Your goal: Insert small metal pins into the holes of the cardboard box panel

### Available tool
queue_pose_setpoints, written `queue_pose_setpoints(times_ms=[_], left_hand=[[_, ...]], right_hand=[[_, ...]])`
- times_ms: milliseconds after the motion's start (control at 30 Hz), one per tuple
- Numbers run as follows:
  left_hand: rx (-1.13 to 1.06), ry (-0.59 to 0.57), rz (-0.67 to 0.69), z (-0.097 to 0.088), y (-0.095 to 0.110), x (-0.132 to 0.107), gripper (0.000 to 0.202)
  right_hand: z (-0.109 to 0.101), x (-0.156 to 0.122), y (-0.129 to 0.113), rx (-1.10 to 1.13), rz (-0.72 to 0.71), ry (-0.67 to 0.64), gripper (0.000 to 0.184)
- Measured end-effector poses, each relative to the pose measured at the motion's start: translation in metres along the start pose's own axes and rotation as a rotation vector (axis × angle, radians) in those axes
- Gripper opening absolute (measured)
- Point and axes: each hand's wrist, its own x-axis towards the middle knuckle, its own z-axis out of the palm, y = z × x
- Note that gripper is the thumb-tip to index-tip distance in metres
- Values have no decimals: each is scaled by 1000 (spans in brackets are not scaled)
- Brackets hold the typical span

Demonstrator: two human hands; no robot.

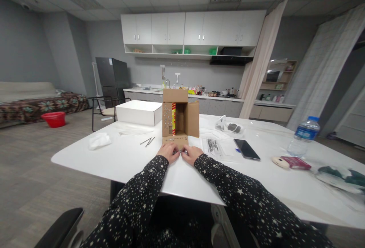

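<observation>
My left hand (168,151) and my right hand (192,153) rest on the white table (128,156), fingertips meeting in a pinch on a small shiny metal piece (180,151) between them. Just beyond the hands stands an open brown cardboard box (179,118) lying on its side, its lower flap (174,140) flat on the table with a row of small metal parts on it. Both arms wear black sleeves with white stars.
On the table: a white flat box (138,112), a crumpled white cloth (99,140), two thin metal rods (147,141), clear plastic bags (213,146), a black phone (246,149), a water bottle (303,135), a red packet (295,162). Kitchen counter, fridge, chair and red basin behind.
</observation>
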Motion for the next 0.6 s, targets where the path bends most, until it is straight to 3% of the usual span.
queue_pose_setpoints(times_ms=[600], left_hand=[[0, -28, -4, 3, -3, 1, 20]], right_hand=[[3, 1, 1, -7, -8, 9, 29]])
